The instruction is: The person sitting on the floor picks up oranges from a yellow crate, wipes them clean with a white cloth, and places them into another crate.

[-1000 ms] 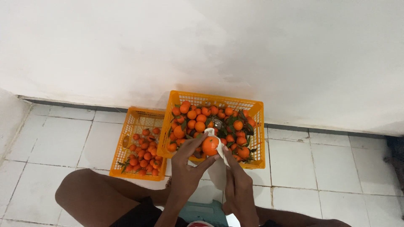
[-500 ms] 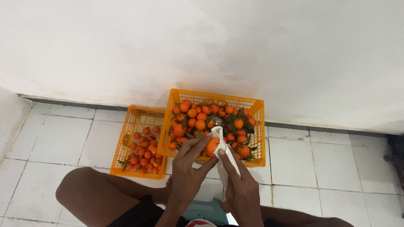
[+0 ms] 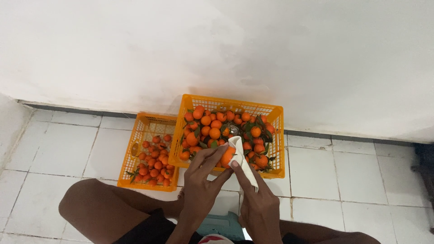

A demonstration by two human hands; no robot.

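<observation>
The small round orange fruit (image 3: pixel 227 156) sits pinched in the left hand (image 3: pixel 202 190) at twelve o'clock from the lap, over the near rim of the big orange plastic crate (image 3: pixel 276 135), while the right hand (image 3: pixel 258 205) grips a white cloth (image 3: pixel 242 156) wrapped against its one o'clock side.

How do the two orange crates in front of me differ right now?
The right crate looks larger and is heaped with oranges and green leaves; the left crate looks smaller and is only partly filled, its far end bare. The right crate stands against the wall; the left crate sits nearer the knee. The hands work in front of the right crate, not the left one. Both are orange plastic lattice crates on the tiled floor.
</observation>
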